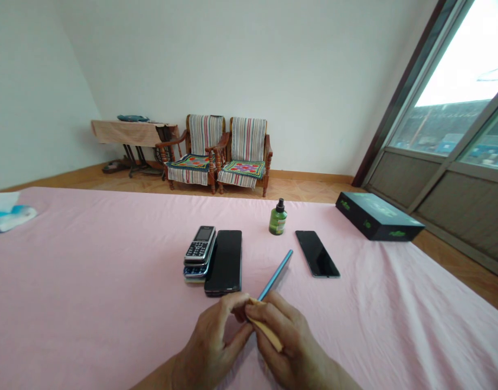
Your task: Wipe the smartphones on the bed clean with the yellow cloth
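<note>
Close in front of me, a slim blue phone point(276, 275) is tilted and seen almost edge-on. My left hand point(216, 336) is closed, its thumb and fingers gripping the near end of that phone. A folded yellow cloth point(269, 331) is pinched in my right hand point(289, 336), pressed against the same near end. The fingers hide much of the phone's lower part. Just beyond my left hand lies a black smartphone point(224, 262), touching a stack of keypad phones with a silver one point(200, 244) on top. Another dark smartphone point(317, 253) lies flat to the right.
A green spray bottle point(277, 219) stands upright behind the phones on the pink tablecloth point(90, 281). At the right edge sits a black box point(379, 215). White and blue packaging point(8, 214) lies far left. Two wooden chairs point(244, 151) and a covered table point(127, 131) stand by the wall.
</note>
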Demonstrator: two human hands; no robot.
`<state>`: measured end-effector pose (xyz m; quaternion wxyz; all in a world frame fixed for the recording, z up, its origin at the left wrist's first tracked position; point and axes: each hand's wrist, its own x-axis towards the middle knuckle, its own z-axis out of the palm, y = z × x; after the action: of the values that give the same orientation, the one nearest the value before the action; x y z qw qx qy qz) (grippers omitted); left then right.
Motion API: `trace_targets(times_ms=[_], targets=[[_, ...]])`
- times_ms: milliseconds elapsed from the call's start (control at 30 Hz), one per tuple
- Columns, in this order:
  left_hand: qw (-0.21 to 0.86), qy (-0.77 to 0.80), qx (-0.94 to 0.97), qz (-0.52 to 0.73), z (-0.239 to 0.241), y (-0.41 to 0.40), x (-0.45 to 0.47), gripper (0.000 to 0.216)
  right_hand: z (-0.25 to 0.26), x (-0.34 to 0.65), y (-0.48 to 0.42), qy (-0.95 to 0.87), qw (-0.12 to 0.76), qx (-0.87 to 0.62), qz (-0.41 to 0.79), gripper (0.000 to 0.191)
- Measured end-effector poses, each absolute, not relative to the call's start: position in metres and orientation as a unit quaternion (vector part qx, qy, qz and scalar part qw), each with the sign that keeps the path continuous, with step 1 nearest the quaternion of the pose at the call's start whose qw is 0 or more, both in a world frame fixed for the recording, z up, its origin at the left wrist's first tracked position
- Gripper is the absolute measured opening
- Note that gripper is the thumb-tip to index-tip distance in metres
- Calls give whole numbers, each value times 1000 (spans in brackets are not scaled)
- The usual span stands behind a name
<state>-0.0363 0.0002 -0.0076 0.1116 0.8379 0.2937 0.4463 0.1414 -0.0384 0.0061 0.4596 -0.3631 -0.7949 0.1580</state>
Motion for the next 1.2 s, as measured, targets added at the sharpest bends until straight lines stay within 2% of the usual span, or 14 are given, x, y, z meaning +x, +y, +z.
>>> trace_targets(times_ms=[233,433,700,967,1067,1200], targets=[[70,311,847,426,-16,-2,-38,27,14,144,-41,-798,404,-399,201,45],[114,296,841,438,-14,1,-36,33,17,144,-36,-773,395,-436,236,32],[67,273,849,447,-16,2,-37,34,15,142,-34,-769,373,-475,209,24],[94,252,868,417,-7,1,-35,22,13,150,-36,-780,364,-478,174,20],[104,240,880,398,-3,4,-35,15,16,157,-35,-752,401,-484,198,21],[106,228,869,427,3,8,-36,19,24,172,-32,-645,520,-501,251,12]])
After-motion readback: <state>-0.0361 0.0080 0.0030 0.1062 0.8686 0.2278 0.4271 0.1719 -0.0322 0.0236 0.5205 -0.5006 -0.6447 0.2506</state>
